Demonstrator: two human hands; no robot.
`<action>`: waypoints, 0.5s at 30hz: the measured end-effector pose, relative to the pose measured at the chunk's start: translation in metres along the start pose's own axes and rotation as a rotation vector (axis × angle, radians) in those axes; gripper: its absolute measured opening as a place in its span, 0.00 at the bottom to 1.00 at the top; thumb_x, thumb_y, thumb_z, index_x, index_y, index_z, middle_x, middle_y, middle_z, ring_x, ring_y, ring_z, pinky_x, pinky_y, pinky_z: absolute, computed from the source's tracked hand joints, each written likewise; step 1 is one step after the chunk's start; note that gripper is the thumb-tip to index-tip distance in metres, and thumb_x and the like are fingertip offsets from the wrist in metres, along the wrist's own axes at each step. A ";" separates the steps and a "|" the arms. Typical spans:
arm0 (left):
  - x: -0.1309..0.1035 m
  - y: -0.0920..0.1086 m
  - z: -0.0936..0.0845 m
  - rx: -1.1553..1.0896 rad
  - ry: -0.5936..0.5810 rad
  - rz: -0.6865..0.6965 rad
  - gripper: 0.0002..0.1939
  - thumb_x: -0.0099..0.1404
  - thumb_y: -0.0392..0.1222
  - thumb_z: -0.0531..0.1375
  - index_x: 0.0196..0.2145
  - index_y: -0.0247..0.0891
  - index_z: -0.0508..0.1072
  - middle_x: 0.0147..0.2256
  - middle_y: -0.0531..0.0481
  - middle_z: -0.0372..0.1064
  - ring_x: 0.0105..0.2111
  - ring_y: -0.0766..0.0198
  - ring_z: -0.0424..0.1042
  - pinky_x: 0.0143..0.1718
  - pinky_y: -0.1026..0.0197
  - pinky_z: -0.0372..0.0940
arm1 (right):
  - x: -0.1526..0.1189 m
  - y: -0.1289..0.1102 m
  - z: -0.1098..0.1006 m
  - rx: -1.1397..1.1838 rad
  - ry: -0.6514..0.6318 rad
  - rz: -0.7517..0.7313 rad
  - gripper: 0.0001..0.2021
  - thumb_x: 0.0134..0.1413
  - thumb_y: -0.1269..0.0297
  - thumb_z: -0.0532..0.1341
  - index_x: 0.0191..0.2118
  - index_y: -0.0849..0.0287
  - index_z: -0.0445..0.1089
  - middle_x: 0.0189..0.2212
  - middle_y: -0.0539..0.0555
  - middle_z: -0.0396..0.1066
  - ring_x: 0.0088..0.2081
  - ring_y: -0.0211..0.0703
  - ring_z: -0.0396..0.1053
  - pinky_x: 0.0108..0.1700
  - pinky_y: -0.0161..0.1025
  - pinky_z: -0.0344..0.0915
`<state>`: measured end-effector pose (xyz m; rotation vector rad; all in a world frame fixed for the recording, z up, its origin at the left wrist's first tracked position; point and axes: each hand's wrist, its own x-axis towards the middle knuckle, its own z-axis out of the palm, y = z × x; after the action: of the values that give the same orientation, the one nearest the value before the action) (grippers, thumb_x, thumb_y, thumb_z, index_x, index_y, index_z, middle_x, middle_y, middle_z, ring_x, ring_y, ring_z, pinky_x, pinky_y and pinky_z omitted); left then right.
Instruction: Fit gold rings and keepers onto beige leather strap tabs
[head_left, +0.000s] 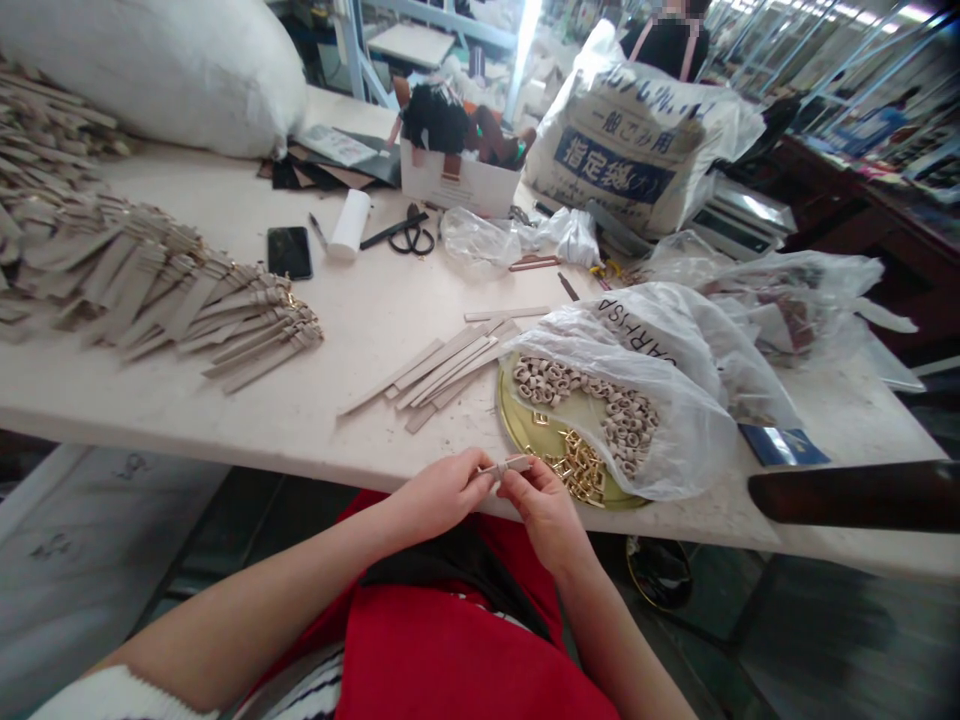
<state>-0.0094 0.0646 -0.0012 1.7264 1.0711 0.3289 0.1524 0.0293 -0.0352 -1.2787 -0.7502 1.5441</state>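
Has buckled beige straps [150, 265] heaped along the counter [247, 390] at far left, then loose strips [450, 365] slanting away to the right. Pinches a short beige strap [513, 465] over the counter's front edge, its long axis nearly sideways, right end slightly higher in view: grips with left hand [450, 490] fingers nearly closed, likewise with right hand [546, 505]. Just right, has gold-coloured buckles [583, 472] on a yellow-green tray [514, 415]. Beyond, reads "一般ごみ用" and "指定袋" on a white sack [637, 150]; nearer, sees partly legible black capitals on a plastic bag [686, 400].
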 end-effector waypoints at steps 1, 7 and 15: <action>-0.002 -0.001 0.001 -0.058 -0.023 -0.024 0.18 0.63 0.44 0.45 0.48 0.35 0.63 0.24 0.54 0.65 0.25 0.67 0.63 0.28 0.66 0.56 | 0.001 0.002 0.001 0.011 0.021 -0.005 0.10 0.41 0.61 0.66 0.31 0.58 0.67 0.25 0.47 0.67 0.28 0.34 0.62 0.36 0.34 0.61; -0.005 -0.004 0.007 -0.183 0.004 -0.047 0.26 0.65 0.49 0.43 0.57 0.33 0.51 0.37 0.45 0.68 0.34 0.64 0.66 0.37 0.62 0.60 | -0.005 0.004 0.016 -0.003 -0.087 -0.006 0.11 0.44 0.59 0.64 0.34 0.57 0.67 0.30 0.48 0.68 0.32 0.38 0.65 0.39 0.37 0.62; 0.001 -0.003 -0.006 -0.102 0.078 -0.048 0.21 0.65 0.51 0.41 0.36 0.34 0.66 0.21 0.55 0.58 0.23 0.67 0.59 0.24 0.66 0.54 | 0.046 -0.035 -0.033 -1.135 0.085 -0.418 0.07 0.51 0.67 0.56 0.33 0.58 0.70 0.33 0.56 0.67 0.35 0.45 0.65 0.40 0.40 0.58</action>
<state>-0.0145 0.0691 -0.0014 1.6066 1.1305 0.4162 0.1943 0.0806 -0.0293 -1.7721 -1.8345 0.6551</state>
